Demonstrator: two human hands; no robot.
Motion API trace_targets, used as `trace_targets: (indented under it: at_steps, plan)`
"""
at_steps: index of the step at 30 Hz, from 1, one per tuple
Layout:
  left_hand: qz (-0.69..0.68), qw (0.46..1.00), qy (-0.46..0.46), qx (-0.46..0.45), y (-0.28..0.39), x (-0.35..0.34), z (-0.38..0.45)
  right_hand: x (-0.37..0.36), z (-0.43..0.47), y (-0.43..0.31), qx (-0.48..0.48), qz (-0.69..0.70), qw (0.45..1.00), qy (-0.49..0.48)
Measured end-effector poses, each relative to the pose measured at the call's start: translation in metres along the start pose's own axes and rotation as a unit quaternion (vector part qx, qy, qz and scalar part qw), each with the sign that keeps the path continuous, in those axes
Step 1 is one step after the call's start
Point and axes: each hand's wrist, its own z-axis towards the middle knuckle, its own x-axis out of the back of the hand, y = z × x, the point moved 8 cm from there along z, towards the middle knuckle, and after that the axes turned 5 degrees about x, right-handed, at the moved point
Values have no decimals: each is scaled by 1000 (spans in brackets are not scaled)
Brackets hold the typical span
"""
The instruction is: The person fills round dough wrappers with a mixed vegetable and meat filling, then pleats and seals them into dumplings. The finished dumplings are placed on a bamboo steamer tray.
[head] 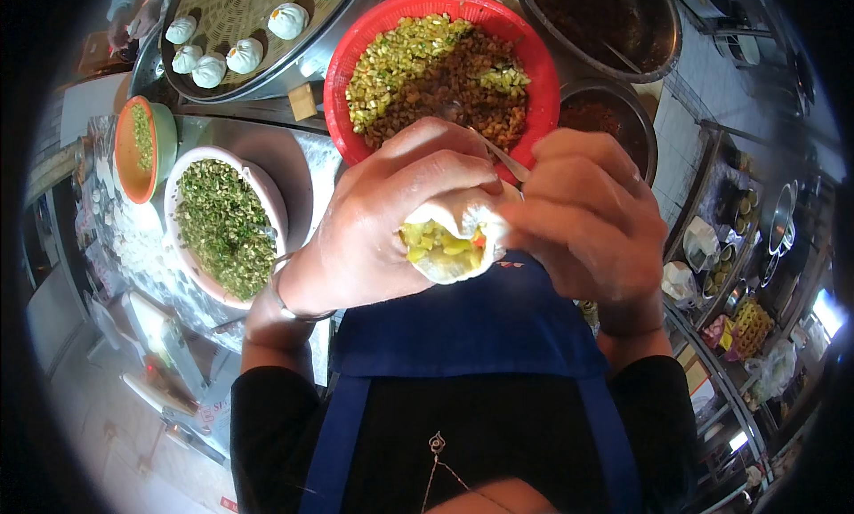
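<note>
A round dough wrapper (pixel 454 270) with chopped green and yellow vegetable filling (pixel 444 243) rests in my left hand (pixel 393 213), its mouth facing me. My right hand (pixel 587 213), slightly blurred, pinches the wrapper's right edge. A metal utensil's handle (pixel 504 157) runs from the filling towards my right fingers; whether they hold it I cannot tell. Just beyond my hands stands a red plastic basin (pixel 547 67) with pale green chopped vegetables and a brown minced filling, side by side.
Several pleated buns (pixel 244 55) sit on a woven steamer mat (pixel 227 7) at upper left. A white bowl (pixel 280 200) of chopped greens and an orange-and-green bowl (pixel 155 147) stand left. Two metal basins (pixel 674 47) (pixel 647 133) are at upper right. Another person's hands (pixel 143 20) show at the top left.
</note>
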Motion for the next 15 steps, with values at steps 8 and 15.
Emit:
trace_targets:
  at_steps: [8, 15]
  plan:
    - [-18, 999, 8, 29, -6, -1, -3, -7, -4, -12, 48, -80, 994, -52]
    - [52, 998, 2, 27, -1, -5, -3, -6, 1, -5, 8, -53, 998, -37]
